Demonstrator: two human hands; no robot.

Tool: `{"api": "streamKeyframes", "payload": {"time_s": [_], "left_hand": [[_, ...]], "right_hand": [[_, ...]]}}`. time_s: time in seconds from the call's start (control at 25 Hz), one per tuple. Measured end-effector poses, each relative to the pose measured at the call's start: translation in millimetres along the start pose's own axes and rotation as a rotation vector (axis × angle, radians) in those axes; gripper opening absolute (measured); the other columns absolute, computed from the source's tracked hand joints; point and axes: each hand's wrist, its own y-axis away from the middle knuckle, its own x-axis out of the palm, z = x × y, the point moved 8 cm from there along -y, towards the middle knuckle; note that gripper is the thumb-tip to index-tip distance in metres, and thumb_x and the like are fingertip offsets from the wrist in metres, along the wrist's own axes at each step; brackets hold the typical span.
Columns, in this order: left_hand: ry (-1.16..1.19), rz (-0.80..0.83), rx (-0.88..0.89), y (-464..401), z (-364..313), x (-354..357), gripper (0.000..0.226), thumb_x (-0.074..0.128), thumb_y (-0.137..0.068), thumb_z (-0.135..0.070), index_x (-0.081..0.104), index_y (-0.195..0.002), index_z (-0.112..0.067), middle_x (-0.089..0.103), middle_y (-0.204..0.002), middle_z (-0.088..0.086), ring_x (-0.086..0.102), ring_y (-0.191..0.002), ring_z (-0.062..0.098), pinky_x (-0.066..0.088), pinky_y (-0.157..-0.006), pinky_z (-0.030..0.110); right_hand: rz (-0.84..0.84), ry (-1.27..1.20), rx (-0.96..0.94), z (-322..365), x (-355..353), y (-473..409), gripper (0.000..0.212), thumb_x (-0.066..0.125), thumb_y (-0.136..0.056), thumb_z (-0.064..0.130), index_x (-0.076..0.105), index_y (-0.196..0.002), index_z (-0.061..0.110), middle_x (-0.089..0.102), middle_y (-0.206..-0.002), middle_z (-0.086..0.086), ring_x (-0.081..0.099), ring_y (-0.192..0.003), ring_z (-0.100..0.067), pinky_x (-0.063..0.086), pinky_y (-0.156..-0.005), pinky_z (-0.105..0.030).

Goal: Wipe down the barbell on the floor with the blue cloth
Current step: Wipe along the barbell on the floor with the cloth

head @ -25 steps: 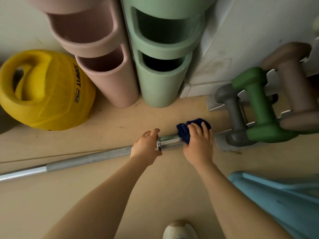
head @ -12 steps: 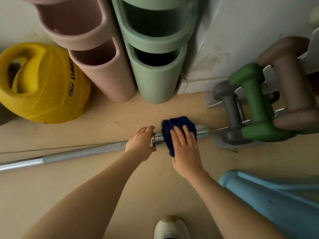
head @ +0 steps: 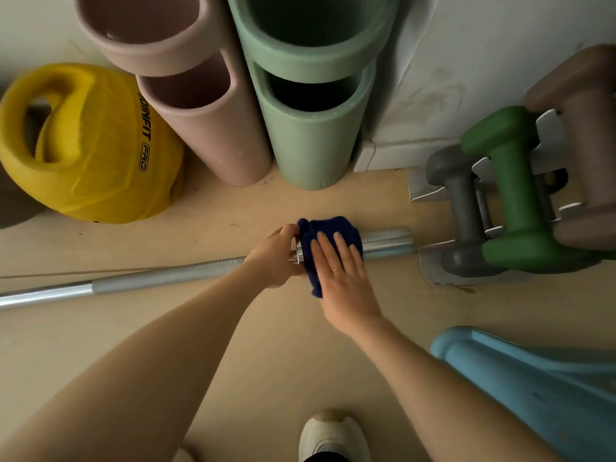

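Observation:
A silver barbell (head: 160, 278) lies across the tan floor from the left edge to a chrome sleeve end (head: 388, 243) near the dumbbell rack. A dark blue cloth (head: 330, 230) is draped over the sleeve just right of the collar. My right hand (head: 343, 278) lies on the cloth with straight fingers, pressing it onto the bar. My left hand (head: 275, 258) grips the bar at the collar, fingers curled around it, right beside the cloth.
A yellow weight ball (head: 86, 145) sits at the back left. Pink (head: 206, 121) and green (head: 310, 128) foam tubes stand against the wall. A rack with grey (head: 461, 208), green (head: 513, 195) and brown dumbbells is at right. A light blue object (head: 533, 385) lies at bottom right; my white shoe (head: 333, 435) is below.
My right hand has slid the cloth leftward along the sleeve toward the collar, uncovering the sleeve's end. Its fingers went from wrapped over the cloth to flat. The left hand keeps its grip.

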Motion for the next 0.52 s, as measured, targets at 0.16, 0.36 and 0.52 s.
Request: {"api": "streamKeyframes", "payload": {"time_s": [0.16, 0.36, 0.52], "left_hand": [[0.058, -0.016, -0.060, -14, 9, -12, 0.060, 0.063, -0.088, -0.023, 0.036, -0.141, -0.014, 0.039, -0.144, 0.011, 0.024, -0.139, 0.032, 0.027, -0.111, 0.038], [0.118, -0.029, -0.072, -23, 16, -16, 0.051, 0.055, -0.092, -0.031, 0.039, -0.140, -0.021, 0.045, -0.139, 0.012, 0.030, -0.136, 0.028, 0.031, -0.104, 0.034], [0.106, -0.033, -0.074, -23, 18, -19, 0.053, 0.059, -0.090, -0.031, 0.041, -0.138, -0.022, 0.046, -0.138, 0.011, 0.037, -0.131, 0.029, 0.033, -0.104, 0.035]], "right_hand": [[-0.020, -0.037, 0.326, -60, -9, -8, 0.088, 0.072, -0.070, 0.012, 0.025, -0.144, 0.010, 0.030, -0.152, -0.009, 0.022, -0.141, -0.033, 0.006, -0.115, -0.043], [-0.002, -0.086, 0.117, 4, -3, -23, 0.083, 0.068, -0.073, 0.006, 0.024, -0.144, 0.007, 0.029, -0.152, -0.011, 0.021, -0.141, -0.034, 0.004, -0.111, -0.046], [-0.062, -0.013, 0.369, -63, -11, -15, 0.088, 0.072, -0.067, 0.006, 0.029, -0.143, 0.010, 0.033, -0.150, -0.009, 0.024, -0.140, -0.033, 0.011, -0.113, -0.045]]}}
